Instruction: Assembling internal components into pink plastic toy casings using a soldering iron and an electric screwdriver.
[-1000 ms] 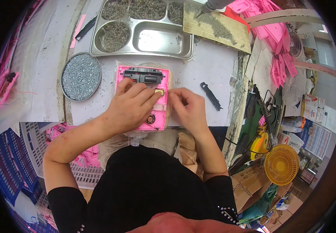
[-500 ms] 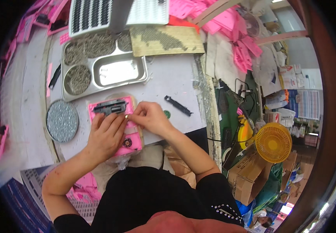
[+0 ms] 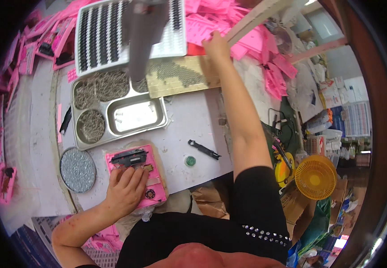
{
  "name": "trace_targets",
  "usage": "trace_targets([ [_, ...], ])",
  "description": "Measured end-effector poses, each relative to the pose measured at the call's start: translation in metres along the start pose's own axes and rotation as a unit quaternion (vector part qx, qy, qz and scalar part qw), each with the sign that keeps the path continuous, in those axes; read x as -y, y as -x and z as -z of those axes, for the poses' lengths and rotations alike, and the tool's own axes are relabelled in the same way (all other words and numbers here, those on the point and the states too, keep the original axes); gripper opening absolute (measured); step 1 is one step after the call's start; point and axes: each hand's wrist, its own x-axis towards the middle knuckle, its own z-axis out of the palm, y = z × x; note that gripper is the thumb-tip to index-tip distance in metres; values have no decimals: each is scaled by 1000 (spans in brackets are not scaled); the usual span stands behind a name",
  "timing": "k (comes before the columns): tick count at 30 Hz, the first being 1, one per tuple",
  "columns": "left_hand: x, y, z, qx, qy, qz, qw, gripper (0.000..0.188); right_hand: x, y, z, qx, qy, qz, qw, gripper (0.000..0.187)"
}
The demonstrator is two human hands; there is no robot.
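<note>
A pink plastic shell (image 3: 157,190) lies on a padded, plastic-wrapped base at the near middle of the table. Across its top sits a long black plastic part (image 3: 130,157). My left hand (image 3: 126,190) is closed on the shell, fingers curled over its face just below the black part. A small brass-coloured piece (image 3: 148,168) shows by the fingertips, and a round black part (image 3: 150,194) sits lower on the shell. My right hand (image 3: 217,47) is stretched far out to the edge of a pile of pink plastic parts (image 3: 251,40); blur hides whether its fingers grip one.
A steel compartment tray (image 3: 117,120) holds many screws and some springs. Left of the shell stands a round dish (image 3: 77,169) of small metal pieces. Behind are a white tray (image 3: 78,58) of black parts and a yellowish board (image 3: 166,87). A dark post (image 3: 140,49) hangs over them.
My right hand has left the shell and swung far forward to the pink pile. My left hand stays on the shell. The whole view has shifted, so the table appears lower.
</note>
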Motion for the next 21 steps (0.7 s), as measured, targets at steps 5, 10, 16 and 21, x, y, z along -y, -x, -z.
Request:
trace_targets([
  [5,-7,-8,8,78,25,9,997,55,-57,-85,-36,131,53,-26,990,34],
  [10,-16,-5,6,84,13,58,995,51,-4,-69,22,-118,145,157,970,23],
  [16,-22,-5,-11,28,91,121,988,55,-27,33,156,-132,127,140,973,42],
  [21,-27,-10,-9,-2,103,130,986,54,-72,191,209,-144,-163,41,975,25],
])
